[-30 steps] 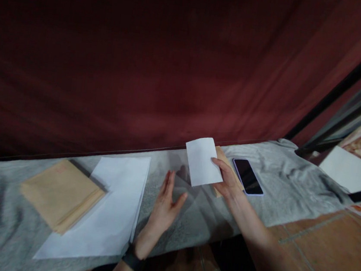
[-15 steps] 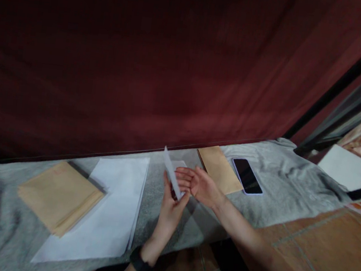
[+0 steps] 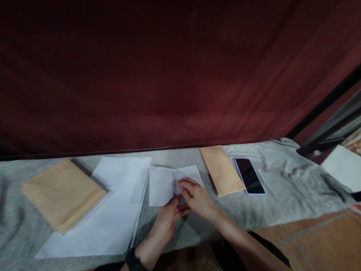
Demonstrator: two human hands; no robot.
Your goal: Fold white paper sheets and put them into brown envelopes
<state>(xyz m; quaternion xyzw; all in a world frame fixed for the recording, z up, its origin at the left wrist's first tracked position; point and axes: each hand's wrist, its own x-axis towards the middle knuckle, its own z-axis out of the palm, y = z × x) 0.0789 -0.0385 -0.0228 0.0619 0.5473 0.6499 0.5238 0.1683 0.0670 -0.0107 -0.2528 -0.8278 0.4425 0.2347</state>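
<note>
A white sheet of paper [image 3: 162, 184] with a crease across it is spread between my hands above the grey cloth. My left hand [image 3: 168, 216] pinches its near edge, thumb on top and fingers underneath. Over the sheet's right half, my right hand [image 3: 197, 198] has its fingers bent together at the paper near the crease. Part of the sheet is hidden under that hand. To the left lies a stack of larger white paper [image 3: 111, 214], partly covered by a pile of brown envelopes [image 3: 62, 196].
Grey cloth [image 3: 178, 152] covers the long surface. Right of my hands lie another brown envelope [image 3: 222, 170] and a phone [image 3: 249, 176] touching its corner. A dark red curtain [image 3: 161, 72] hangs behind. Tiled floor [image 3: 328, 239] shows at lower right.
The sheet, which stood tilted and edge-on in my left hand, is now spread out lower down. My right hand has turned from palm showing to fingers bent down on the paper.
</note>
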